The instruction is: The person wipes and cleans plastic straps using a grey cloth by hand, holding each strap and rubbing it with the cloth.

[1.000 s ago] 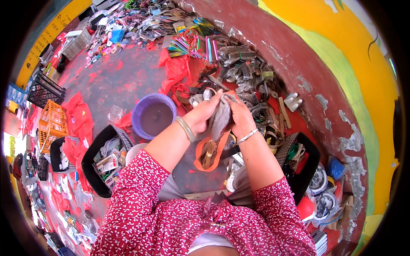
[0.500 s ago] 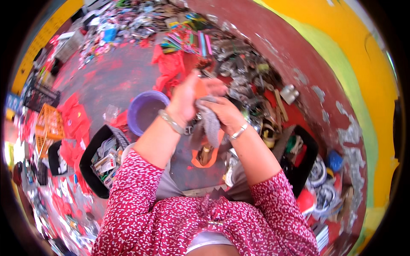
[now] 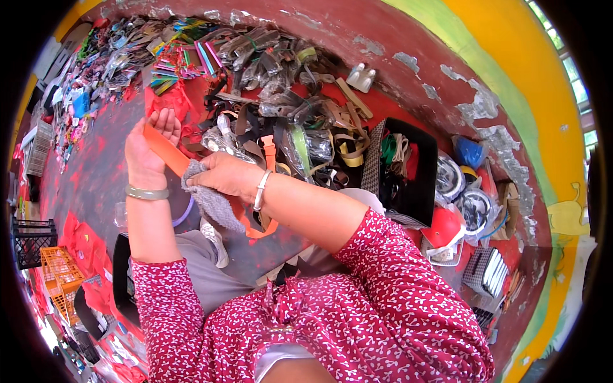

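An orange strap (image 3: 165,148) is drawn out straight between my two hands. My left hand (image 3: 145,152), palm up with curled fingers, holds its far end. A little lower and to the right, my right hand (image 3: 227,173) pinches a grey cloth (image 3: 216,205) against the strap. The cloth drapes below my fingers and hides part of the strap. Past the cloth, the orange band loops down over my lap. An orange buckle (image 3: 269,152) shows just beyond my right wrist; whether it belongs to this strap I cannot tell.
Several belts and plastic-wrapped goods (image 3: 274,70) lie heaped ahead along the peeling wall. A black box (image 3: 418,191) with coiled cords stands at my right. An orange crate (image 3: 60,271) is far left. Most of the purple basin (image 3: 184,210) is hidden behind my left forearm.
Both hands have moved left and apart, and the orange strap now stretches between them. The grey cloth moved along with my right hand. The view has swung to the right.
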Demonstrator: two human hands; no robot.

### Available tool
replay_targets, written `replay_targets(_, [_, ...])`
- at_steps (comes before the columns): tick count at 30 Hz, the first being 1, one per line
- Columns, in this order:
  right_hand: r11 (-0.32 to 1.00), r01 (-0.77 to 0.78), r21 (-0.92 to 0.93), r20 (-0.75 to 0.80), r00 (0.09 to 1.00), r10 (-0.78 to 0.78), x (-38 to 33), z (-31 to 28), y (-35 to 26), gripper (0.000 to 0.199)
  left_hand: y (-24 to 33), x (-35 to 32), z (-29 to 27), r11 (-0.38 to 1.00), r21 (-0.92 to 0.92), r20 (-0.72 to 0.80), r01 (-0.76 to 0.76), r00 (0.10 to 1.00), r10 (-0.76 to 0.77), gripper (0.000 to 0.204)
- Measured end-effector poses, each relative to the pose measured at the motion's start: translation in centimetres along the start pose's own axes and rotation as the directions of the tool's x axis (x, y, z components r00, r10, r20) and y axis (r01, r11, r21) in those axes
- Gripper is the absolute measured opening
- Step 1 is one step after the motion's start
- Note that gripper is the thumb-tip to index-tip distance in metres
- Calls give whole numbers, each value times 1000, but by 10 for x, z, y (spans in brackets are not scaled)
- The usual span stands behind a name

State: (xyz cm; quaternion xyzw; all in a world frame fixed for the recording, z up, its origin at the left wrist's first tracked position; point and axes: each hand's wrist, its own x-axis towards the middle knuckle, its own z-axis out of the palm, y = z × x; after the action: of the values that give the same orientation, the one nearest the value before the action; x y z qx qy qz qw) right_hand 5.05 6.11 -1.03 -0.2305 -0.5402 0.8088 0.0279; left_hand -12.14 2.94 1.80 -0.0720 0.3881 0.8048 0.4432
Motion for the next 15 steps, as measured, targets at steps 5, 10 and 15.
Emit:
replay_targets(5, [997,38,-69,-61,997,-42,-5,-7,5,13,-10,9,0,991,135,56,28,998,-35,29])
replay_targets(10, [843,159,-514,15,984,-177,-37,2,-4,19,42,77,-65,995,38,470,96,877,-103,27])
replay_targets(15, [850,214,-482,41,974,-222,-56,3,15,34,40,96,-55,998,51,43,-35,999,33,27])
